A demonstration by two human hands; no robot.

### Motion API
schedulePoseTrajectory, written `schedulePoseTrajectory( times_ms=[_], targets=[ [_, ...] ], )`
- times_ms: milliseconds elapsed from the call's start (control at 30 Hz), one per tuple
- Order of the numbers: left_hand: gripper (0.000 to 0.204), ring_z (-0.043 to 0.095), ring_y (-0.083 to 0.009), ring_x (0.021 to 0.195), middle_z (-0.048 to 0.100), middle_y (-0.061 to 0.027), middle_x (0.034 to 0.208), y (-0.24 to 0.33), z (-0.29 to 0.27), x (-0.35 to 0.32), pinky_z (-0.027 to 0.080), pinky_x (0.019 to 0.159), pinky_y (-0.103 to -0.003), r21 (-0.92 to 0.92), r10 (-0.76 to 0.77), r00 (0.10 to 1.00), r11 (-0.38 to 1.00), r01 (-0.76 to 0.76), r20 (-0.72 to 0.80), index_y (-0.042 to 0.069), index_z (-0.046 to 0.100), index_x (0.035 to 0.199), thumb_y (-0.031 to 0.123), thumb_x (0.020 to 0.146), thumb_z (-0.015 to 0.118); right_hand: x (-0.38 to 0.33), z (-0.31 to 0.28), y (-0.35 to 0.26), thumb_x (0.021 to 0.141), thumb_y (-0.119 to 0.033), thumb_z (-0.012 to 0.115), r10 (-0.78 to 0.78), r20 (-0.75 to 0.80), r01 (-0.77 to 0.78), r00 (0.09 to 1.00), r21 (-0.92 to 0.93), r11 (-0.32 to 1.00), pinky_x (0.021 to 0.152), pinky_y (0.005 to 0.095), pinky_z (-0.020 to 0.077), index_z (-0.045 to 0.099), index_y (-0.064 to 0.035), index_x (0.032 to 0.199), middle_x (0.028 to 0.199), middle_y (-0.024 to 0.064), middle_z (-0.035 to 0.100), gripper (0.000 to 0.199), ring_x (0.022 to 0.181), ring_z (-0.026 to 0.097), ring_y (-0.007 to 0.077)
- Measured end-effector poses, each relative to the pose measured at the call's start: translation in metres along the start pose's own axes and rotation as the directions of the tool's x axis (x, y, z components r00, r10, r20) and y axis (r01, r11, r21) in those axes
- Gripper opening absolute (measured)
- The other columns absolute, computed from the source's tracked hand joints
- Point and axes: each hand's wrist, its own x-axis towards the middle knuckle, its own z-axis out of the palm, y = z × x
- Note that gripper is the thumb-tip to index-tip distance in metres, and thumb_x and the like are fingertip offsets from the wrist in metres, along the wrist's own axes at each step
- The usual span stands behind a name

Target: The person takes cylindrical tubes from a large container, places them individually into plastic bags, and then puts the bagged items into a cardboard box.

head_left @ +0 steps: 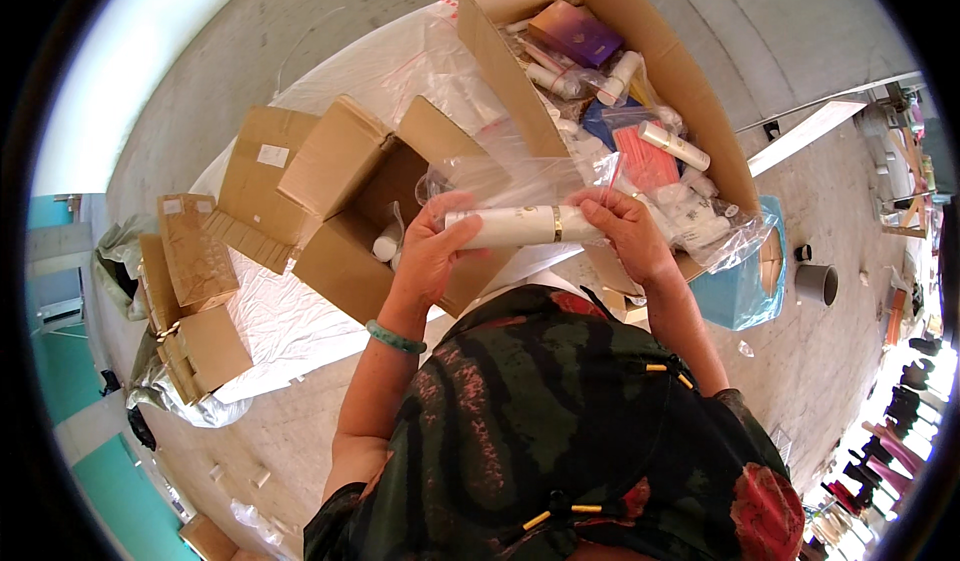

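Between my two hands lies a white cylindrical bottle [515, 226] with a gold band, held level. A clear plastic bag [520, 176] is around or against it; which of the two I cannot tell. My left hand [438, 236], slightly blurred, has its fingers closed round the bottle's left end. Thumb and fingers of my right hand [625, 229] pinch its right end together with the plastic. Just beyond my left hand is a cardboard box [350, 251] with raised flaps, and a white bottle [387, 242] in plastic shows inside it.
A large carton [715, 91] at the back right holds bagged white bottles, a purple box [575, 33] and a pink pack [646, 156]. Opened cartons [197, 251] stand at left on white sheeting [275, 306]. A blue-wrapped box [740, 286] and a grey bin [817, 284] are on the right.
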Motion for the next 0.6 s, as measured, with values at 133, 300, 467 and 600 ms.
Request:
schedulePoseTrajectory(
  times_ms=[133, 300, 467, 600],
  targets=[
    [0.029, 0.062, -0.0188, 0.091, 0.062, -0.0106, 0.106, 0.002, -0.003, 0.0, 0.056, 0.069, -0.034, 0.026, -0.036, 0.999, 0.999, 0.037, -0.038, 0.004, 0.056, 0.113, 0.025, 0.093, 0.052, 0.004, 0.001, -0.001, 0.091, -0.02, 0.056, 0.023, -0.037, -0.024, 0.999, -0.019, 1.0, 0.078, 0.0235, 0.0427, 0.067, -0.003, 0.097, 0.087, -0.0012, 0.063, 0.021, 0.083, 0.054, 0.0071],
    [0.033, 0.061, -0.0177, 0.089, 0.063, -0.0118, 0.103, 0.0, -0.005, 0.002, 0.053, 0.074, -0.034, 0.019, -0.006, 0.998, 1.0, 0.007, -0.062, 0.001, 0.058, 0.108, 0.03, 0.097, 0.044, 0.007, -0.002, 0.003, 0.093, -0.027, 0.053, 0.019, -0.068, -0.024, 0.997, -0.077, 0.997, 0.072, 0.0226, 0.0421, 0.067, -0.0043, 0.096, 0.085, -0.0017, 0.061, 0.026, 0.077, 0.052, 0.0069],
    [0.034, 0.059, -0.0187, 0.094, 0.063, -0.0132, 0.103, -0.008, -0.011, 0.007, 0.047, 0.085, -0.032, -0.09, 0.116, 0.992, 0.989, -0.121, -0.057, 0.0, 0.055, 0.108, 0.03, 0.097, 0.043, 0.007, 0.003, 0.001, 0.096, -0.029, 0.047, 0.06, -0.054, -0.062, 0.997, -0.043, 0.997, 0.073, 0.024, 0.0452, 0.064, -0.0026, 0.099, 0.088, 0.0023, 0.063, 0.031, 0.079, 0.056, 0.0083],
    [0.028, 0.058, -0.0196, 0.1, 0.061, -0.0132, 0.106, 0.001, -0.011, 0.004, 0.047, 0.087, -0.033, -0.104, 0.06, 0.998, 0.993, -0.062, -0.025, 0.001, 0.052, 0.113, 0.022, 0.095, 0.048, 0.007, 0.001, 0.002, 0.095, -0.033, 0.049, 0.027, -0.045, -0.021, 0.999, 0.12, 0.993, 0.071, 0.0242, 0.0432, 0.063, -0.0049, 0.101, 0.086, 0.0005, 0.061, 0.032, 0.076, 0.054, 0.0087]
  ],
)
